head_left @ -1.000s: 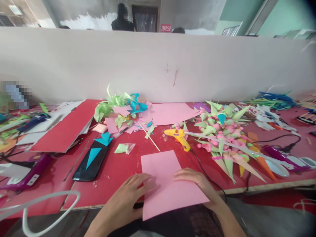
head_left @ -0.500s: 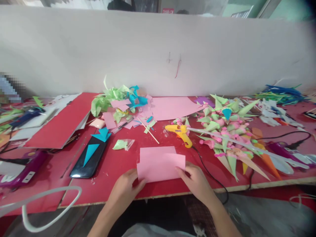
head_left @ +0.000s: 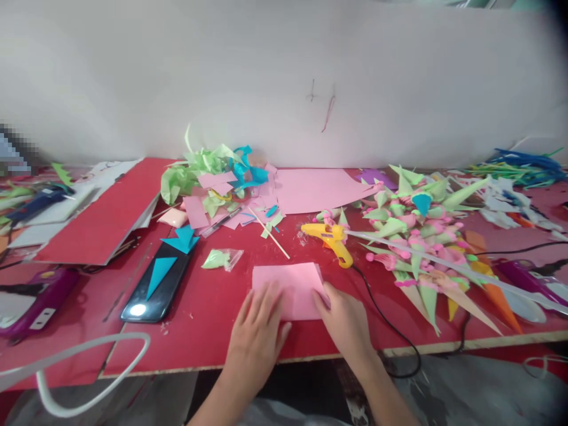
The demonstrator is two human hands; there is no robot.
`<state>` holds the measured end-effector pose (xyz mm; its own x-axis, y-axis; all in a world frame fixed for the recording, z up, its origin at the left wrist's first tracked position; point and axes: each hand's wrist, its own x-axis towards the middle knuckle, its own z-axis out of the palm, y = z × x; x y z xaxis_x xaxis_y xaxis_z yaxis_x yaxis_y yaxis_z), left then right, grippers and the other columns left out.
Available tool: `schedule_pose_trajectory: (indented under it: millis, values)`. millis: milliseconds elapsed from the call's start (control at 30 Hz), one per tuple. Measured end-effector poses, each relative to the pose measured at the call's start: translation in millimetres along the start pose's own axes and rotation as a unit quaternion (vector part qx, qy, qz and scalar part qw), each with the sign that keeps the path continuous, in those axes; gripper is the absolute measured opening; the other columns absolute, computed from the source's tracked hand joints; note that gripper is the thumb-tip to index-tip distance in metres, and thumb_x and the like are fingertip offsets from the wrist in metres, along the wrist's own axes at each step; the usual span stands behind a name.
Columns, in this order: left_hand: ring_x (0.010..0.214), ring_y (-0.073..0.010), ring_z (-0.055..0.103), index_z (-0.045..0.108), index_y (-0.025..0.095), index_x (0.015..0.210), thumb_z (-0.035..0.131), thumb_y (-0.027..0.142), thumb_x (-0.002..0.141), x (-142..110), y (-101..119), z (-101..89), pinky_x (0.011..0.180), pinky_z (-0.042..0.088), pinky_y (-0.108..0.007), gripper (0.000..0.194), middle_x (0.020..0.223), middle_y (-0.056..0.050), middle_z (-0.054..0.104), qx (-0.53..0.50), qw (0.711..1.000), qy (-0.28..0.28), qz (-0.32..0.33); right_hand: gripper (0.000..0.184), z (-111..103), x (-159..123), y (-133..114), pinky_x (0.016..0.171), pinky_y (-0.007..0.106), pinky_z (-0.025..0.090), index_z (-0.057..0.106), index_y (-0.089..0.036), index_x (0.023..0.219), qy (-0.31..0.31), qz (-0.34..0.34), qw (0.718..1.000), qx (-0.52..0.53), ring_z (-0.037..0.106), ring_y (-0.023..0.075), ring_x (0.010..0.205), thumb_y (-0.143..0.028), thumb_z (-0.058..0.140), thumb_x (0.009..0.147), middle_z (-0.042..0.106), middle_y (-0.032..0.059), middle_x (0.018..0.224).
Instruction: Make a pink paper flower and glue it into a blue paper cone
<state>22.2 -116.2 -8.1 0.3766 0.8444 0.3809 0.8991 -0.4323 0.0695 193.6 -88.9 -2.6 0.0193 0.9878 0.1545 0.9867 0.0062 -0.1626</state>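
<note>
A pink sheet of paper point(head_left: 293, 287), which looks folded over into layers, lies near the front edge of the red table. My left hand point(head_left: 260, 322) rests on its lower left part, fingers stretched out and flat. At the paper's right edge my right hand point(head_left: 344, 310) is closed, with thumb and fingers gripping the layers. Part of the paper is hidden under both hands. Just beyond it to the right lies a yellow hot glue gun point(head_left: 331, 239) with a long glue stick in its back. A small plastic bag with pale green material point(head_left: 219, 259) lies beyond the left hand.
To the left lies a black phone point(head_left: 155, 290) with blue paper triangles on it. Paper scraps point(head_left: 199, 168) are heaped at the back. A pile of green and pink paper cones point(head_left: 412, 231) fills the right side. The glue gun's black cord point(head_left: 381, 302) hangs over the table edge.
My left hand has moved from the paper's left edge onto its surface and flattened. The upper layer now lies more evenly over the lower one. My right hand keeps to the right edge.
</note>
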Motion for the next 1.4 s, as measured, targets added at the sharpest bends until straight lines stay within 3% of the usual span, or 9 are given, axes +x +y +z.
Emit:
schedule_pose_trajectory:
  millis: [67, 200, 567, 833, 1033, 1233, 1400]
  values:
    - [0.119, -0.0187, 0.038, 0.043, 0.019, 0.122, 0.038, 0.038, 0.084, 0.9, 4.8, -0.2, 0.097, 0.032, -0.034, 0.043, 0.128, -0.003, 0.045, -0.007, 0.999, -0.021, 0.033, 0.026, 1.1, 0.2, -0.1, 0.045, 0.023, 0.02, 0.053, -0.018, 0.062, 0.007, 0.001, 1.0, -0.006, 0.054, 0.014, 0.047, -0.033, 0.045, 0.081, 0.06, 0.0032, 0.052]
    - [0.119, -0.019, 0.037, 0.04, 0.019, 0.125, 0.034, 0.049, 0.083, 0.4, 7.5, 1.4, 0.097, 0.032, -0.034, 0.052, 0.131, -0.003, 0.041, -0.01, 0.998, -0.058, 0.03, 0.026, 4.9, 0.4, 0.9, 0.048, 0.022, 0.023, 0.051, -0.017, 0.059, 0.048, -0.005, 0.999, 0.007, 0.052, 0.0122, 0.05, -0.031, 0.045, 0.08, 0.058, 0.0027, 0.053]
    - [0.125, -0.0247, 0.027, 0.019, 0.027, 0.134, 0.034, 0.053, 0.08, -0.7, 5.6, 1.6, 0.096, 0.032, -0.04, 0.062, 0.139, -0.007, 0.027, -0.005, 0.991, -0.125, 0.048, 0.026, 10.1, 2.4, 1.9, 0.047, 0.022, 0.022, 0.046, -0.018, 0.058, 0.061, -0.004, 0.998, 0.024, 0.048, 0.011, 0.048, -0.031, 0.043, 0.08, 0.052, 0.0, 0.051]
    - [0.126, -0.028, 0.025, 0.017, 0.029, 0.135, 0.035, 0.055, 0.079, 0.1, 5.8, 0.8, 0.095, 0.031, -0.042, 0.064, 0.14, -0.009, 0.024, -0.016, 0.989, -0.137, 0.051, 0.025, 10.0, 2.8, 4.1, 0.046, 0.022, 0.02, 0.047, -0.018, 0.06, 0.03, 0.034, 0.999, 0.029, 0.045, 0.0099, 0.042, -0.033, 0.044, 0.08, 0.051, -0.0021, 0.048]
    - [0.125, -0.0298, 0.026, 0.018, 0.032, 0.134, 0.036, 0.056, 0.078, -1.1, 5.7, -0.4, 0.093, 0.032, -0.044, 0.063, 0.141, -0.009, 0.02, -0.026, 0.989, -0.132, 0.058, 0.027, 9.1, 3.2, 1.6, 0.051, 0.022, 0.024, 0.047, -0.017, 0.057, 0.057, 0.024, 0.998, 0.007, 0.049, 0.012, 0.053, -0.03, 0.043, 0.081, 0.054, 0.0012, 0.055]
    - [0.125, -0.0294, 0.025, 0.019, 0.031, 0.134, 0.038, 0.054, 0.078, -0.2, 5.0, 0.1, 0.095, 0.03, -0.045, 0.063, 0.141, -0.008, 0.02, -0.03, 0.989, -0.13, 0.061, 0.028, 5.6, 2.1, -0.8, 0.049, 0.024, 0.02, 0.05, -0.017, 0.056, 0.024, 0.074, 0.997, -0.014, 0.047, 0.0107, 0.052, -0.03, 0.045, 0.08, 0.055, 0.0002, 0.056]
    - [0.124, -0.03, 0.027, 0.021, 0.032, 0.133, 0.038, 0.054, 0.078, 0.9, 5.1, 0.0, 0.093, 0.032, -0.045, 0.062, 0.141, -0.008, 0.021, -0.025, 0.989, -0.134, 0.058, 0.027, 5.1, 1.9, -1.6, 0.052, 0.024, 0.023, 0.052, -0.017, 0.057, 0.013, 0.067, 0.997, -0.033, 0.049, 0.0124, 0.063, -0.027, 0.044, 0.081, 0.055, 0.0018, 0.064]
